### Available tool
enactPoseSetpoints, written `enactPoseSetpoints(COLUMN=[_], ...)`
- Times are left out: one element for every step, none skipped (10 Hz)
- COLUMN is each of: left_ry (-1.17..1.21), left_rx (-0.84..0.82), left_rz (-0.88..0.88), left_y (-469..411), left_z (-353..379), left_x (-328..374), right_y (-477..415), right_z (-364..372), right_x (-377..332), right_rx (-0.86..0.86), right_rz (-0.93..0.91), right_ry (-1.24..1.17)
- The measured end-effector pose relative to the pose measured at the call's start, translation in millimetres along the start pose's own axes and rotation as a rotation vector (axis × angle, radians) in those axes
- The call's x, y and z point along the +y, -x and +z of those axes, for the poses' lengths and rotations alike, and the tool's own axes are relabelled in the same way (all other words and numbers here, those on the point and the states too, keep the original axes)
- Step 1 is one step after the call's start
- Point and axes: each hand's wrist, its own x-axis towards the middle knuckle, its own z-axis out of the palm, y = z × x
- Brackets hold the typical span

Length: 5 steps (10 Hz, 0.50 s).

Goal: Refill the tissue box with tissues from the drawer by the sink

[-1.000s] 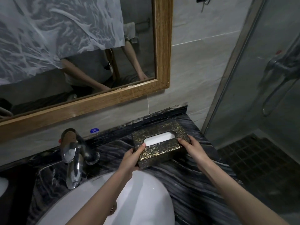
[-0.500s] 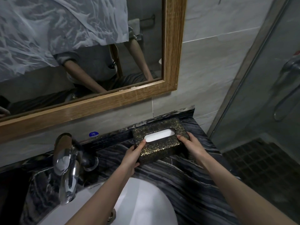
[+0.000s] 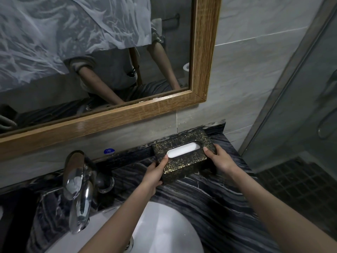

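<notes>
tissue box (image 3: 184, 157): black and gold, on the dark marble desk (image 3: 209, 201), right of centre, against the back ledge
left hand (image 3: 155, 173): clamped on its left end
right hand (image 3: 219, 158): clamped on its right end

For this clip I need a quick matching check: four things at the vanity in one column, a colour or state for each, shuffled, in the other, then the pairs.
1. tissue box
2. faucet
3. mirror frame
4. sink basin

A. shiny chrome
B. white
C. black with gold crackle, held at both ends
D. brown wood

Pairs: 1-C, 2-A, 3-D, 4-B. The left hand and right hand grip the box.
</notes>
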Motion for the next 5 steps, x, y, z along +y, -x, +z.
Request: enactPoseSetpoints(left_ry=[-0.042,-0.095,-0.163,-0.256,-0.325], left_rx=[-0.014,-0.020,0.000,0.041,0.017], left_rz=[0.027,0.057,0.114,0.195,0.257], left_y=[9.1,21.1,37.8,52.5,70.5], left_z=[-3.1,-9.0,-17.1,-29.9,-40.5], left_x=[1.3,2.7,7.8,11.2,17.5], right_y=[13.5,27.9,45.4,63.5,81.9], right_z=[0.1,3.4,4.8,3.3,0.4], right_x=[-6.2,-4.6,-0.6,-4.6,-15.9], right_rx=[0.058,0.130,0.187,0.215,0.188], right_rz=[-0.046,-0.118,-0.192,-0.330,-0.394], right_ry=[0.117,0.166,0.237,0.287,0.246])
